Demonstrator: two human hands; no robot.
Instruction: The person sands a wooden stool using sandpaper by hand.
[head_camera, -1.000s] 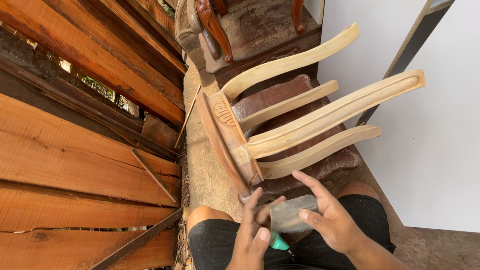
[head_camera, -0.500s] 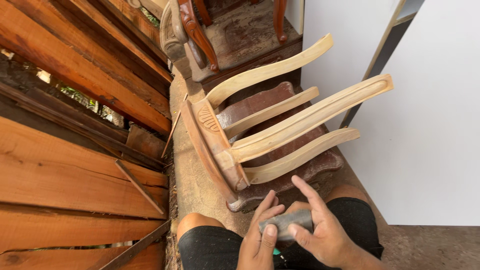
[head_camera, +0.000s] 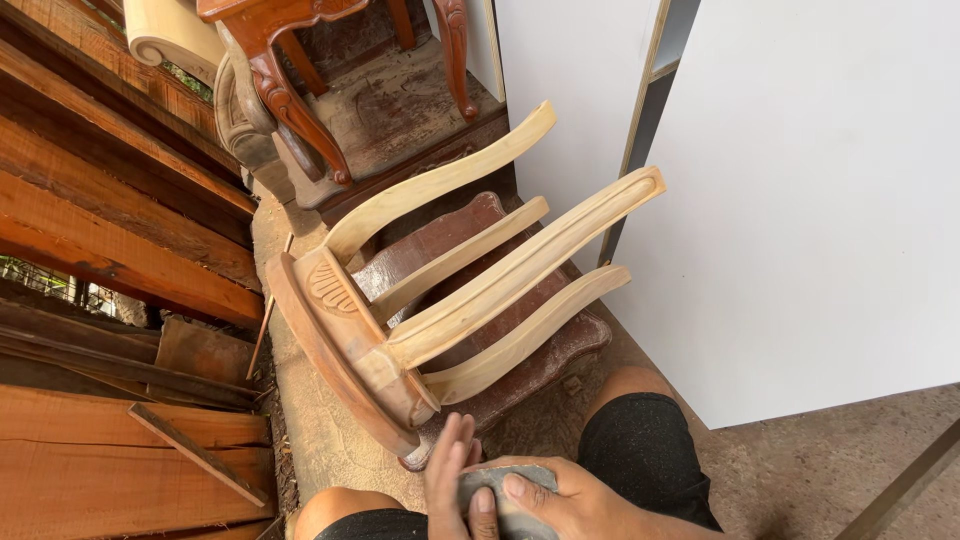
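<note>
Low between the knees, the right hand (head_camera: 560, 500) is wrapped around one grey block (head_camera: 490, 490), and the left hand (head_camera: 450, 470) lies flat against it, fingers straight. Just beyond lies one unfinished stool (head_camera: 400, 330) on its side, four pale legs pointing away.

Bright, even daylight, soft shadows, sharp focus throughout, with slight wide-angle stretching at the edges.
</note>
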